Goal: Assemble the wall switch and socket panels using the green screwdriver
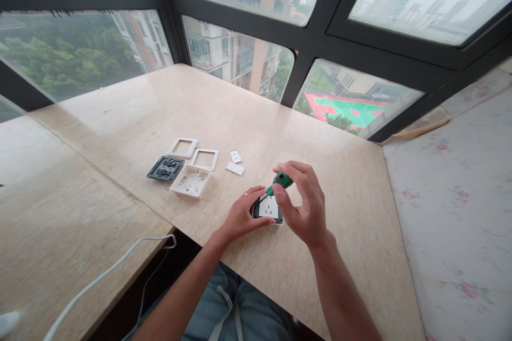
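Note:
My left hand [241,216] is closed on a wall socket module [268,208] with a white face and a dark body, pressing it on the marble tabletop [256,111]. My right hand [306,205] is closed round a green-handled screwdriver [282,181], its tip pointing down at the socket's top edge. A ring shows on one left finger.
To the left lie a white back box [191,181], a dark grey switch module [165,168], two white frames [183,147] [205,159] and two small white covers [235,162]. A white cable [108,271] hangs over the near edge. Windows stand behind; a floral cushion [460,197] lies to the right.

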`<state>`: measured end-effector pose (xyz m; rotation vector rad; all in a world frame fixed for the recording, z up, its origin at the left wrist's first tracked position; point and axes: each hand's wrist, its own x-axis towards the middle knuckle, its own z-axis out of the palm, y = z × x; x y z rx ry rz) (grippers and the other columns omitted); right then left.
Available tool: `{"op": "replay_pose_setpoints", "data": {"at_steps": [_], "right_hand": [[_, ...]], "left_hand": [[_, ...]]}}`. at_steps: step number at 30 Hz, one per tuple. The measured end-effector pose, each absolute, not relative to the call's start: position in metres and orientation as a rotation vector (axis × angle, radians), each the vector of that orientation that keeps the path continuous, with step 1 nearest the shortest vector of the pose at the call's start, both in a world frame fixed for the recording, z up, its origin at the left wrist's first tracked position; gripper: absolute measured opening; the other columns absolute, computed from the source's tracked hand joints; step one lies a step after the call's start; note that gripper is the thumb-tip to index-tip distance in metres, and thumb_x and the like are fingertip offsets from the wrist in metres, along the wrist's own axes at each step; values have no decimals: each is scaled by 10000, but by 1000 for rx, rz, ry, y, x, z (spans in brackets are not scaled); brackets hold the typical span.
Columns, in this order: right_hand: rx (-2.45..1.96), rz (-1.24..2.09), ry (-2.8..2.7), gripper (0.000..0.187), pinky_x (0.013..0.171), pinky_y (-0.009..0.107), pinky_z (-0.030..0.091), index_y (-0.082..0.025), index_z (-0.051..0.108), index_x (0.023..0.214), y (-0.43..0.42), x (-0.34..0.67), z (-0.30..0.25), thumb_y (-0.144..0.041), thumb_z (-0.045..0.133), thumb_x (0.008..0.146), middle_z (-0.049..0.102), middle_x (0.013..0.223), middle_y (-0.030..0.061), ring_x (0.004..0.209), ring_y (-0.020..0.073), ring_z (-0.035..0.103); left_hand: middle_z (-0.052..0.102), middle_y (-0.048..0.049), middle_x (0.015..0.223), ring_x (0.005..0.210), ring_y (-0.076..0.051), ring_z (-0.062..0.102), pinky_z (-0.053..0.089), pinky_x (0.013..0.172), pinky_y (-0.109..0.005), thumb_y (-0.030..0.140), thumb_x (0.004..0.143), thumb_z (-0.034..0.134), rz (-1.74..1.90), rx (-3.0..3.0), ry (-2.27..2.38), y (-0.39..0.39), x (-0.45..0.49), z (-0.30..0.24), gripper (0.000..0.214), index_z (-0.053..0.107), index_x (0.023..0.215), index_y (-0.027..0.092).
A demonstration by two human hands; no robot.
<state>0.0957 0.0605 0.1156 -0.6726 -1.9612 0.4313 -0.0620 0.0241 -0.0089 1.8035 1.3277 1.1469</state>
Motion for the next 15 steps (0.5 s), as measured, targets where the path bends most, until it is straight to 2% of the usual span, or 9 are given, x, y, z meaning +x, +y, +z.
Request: {"op": "replay_pose_setpoints", "data": {"at_steps": [3, 6, 11, 15], "right_hand": [[-692, 536, -1928, 537, 895, 414, 588, -268, 437, 1386, 61, 94, 111, -186, 650, 899, 677, 1130, 74, 1008, 207, 694], [-716, 680, -1856, 515, 897, 405, 599, -268, 432, 1329, 59, 93, 108, -194, 677, 883, 692, 1183, 79, 1034, 206, 710], [-689, 917, -1806, 362, 1021, 506, 522, -244, 476, 1191, 57, 96, 111, -110, 544, 862, 588, 1369, 131, 1258, 251, 595], [-605, 954, -1864, 326, 998, 507, 523, -238, 503, 1142, 58, 98, 117, -102, 484, 846, 532, 1402, 129, 1269, 260, 567]], "left_hand": [[598, -119, 1339, 1256, -336, 552, 467, 1052, -502, 490, 743, 790, 1132, 1796, 1370, 24, -62, -9, 697, 542, 1345, 241], [611, -126, 1321, 1247, -344, 557, 474, 1040, -512, 481, 744, 788, 1117, 1786, 1383, 24, -62, -9, 687, 552, 1340, 235], [545, -119, 1417, 1335, -325, 492, 415, 1105, -531, 443, 753, 789, 1127, 1762, 1351, 24, -62, -10, 660, 545, 1342, 270], [543, -114, 1420, 1343, -313, 487, 414, 1114, -510, 439, 754, 790, 1134, 1760, 1366, 23, -61, -11, 640, 560, 1325, 268]]}}
